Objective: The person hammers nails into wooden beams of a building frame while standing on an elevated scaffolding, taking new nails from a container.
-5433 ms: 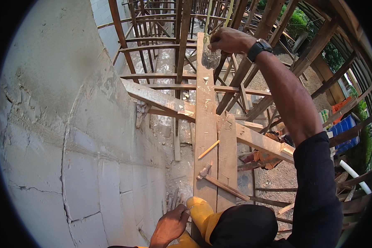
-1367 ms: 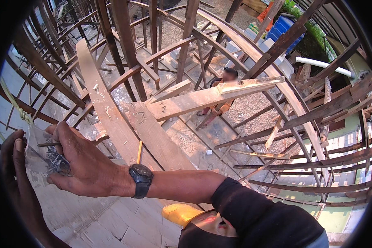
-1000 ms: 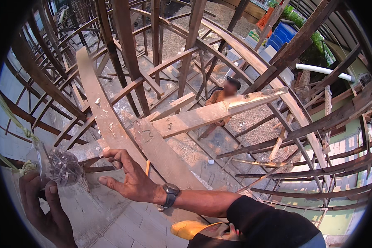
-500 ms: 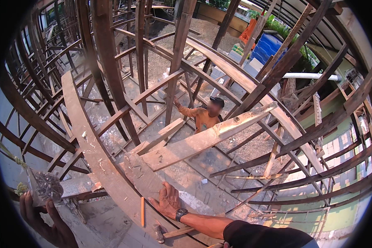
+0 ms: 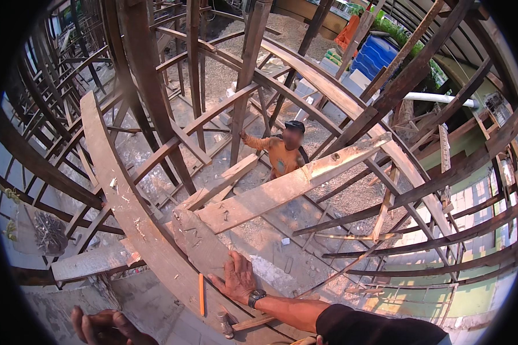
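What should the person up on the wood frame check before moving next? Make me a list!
1. Right hand braced flat on the curved wooden plank: ok.
2. Left hand free: it looks empty and curled, low at the picture's edge, but part of it is cut off: cannot tell.
3. Wooden-handled hammer within reach: ok, it lies just below the right hand.
4. Orange pencil safe from rolling: cannot tell, it lies loose on the plank.
5. Clear bag of nails secure: cannot tell, it hangs at the left, its fastening hidden.
6. Space below: not ok, a person in an orange shirt stands down there.
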`<state>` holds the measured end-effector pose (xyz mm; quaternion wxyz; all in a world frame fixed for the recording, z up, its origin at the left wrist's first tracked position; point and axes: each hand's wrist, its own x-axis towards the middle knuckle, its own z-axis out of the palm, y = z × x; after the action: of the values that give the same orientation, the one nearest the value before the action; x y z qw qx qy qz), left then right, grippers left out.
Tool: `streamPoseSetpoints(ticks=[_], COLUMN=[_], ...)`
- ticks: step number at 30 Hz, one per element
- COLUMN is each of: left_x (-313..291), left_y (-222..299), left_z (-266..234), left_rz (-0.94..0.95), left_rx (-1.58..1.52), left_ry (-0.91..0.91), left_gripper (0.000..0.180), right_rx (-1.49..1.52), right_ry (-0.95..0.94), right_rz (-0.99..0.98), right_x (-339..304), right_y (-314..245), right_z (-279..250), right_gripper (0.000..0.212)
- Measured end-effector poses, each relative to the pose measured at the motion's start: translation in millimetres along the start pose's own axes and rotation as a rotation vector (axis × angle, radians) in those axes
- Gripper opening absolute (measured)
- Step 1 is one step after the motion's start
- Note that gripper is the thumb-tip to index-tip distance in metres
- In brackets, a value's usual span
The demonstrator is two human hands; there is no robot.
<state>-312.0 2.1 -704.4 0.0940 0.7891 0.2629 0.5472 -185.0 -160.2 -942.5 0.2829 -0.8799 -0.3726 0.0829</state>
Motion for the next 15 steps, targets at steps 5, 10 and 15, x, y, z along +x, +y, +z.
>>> streamPoseSetpoints(ticks=[5,10,15], left_x=[-137,-198,-203], left_y=[84,135,80], left_z=[34,28,-6], left_rz=[-0.848,-0.573,-1.300], left_rx=[-0.536,-0.671,-0.595], left_ry=[-0.681,-0.929,-0.584], left_gripper=[0.048,0.032,0.024], right_rx=[0.038,-0.027,0.023], right_ry=[-0.003,0.057,0.051], right_rz=[-0.047,-0.016,-0.022], right_x=[-1,-3,-1], right_y=[-5,6,1], right_z=[8,-2,7], right_gripper=[0.057,0.058,0.056])
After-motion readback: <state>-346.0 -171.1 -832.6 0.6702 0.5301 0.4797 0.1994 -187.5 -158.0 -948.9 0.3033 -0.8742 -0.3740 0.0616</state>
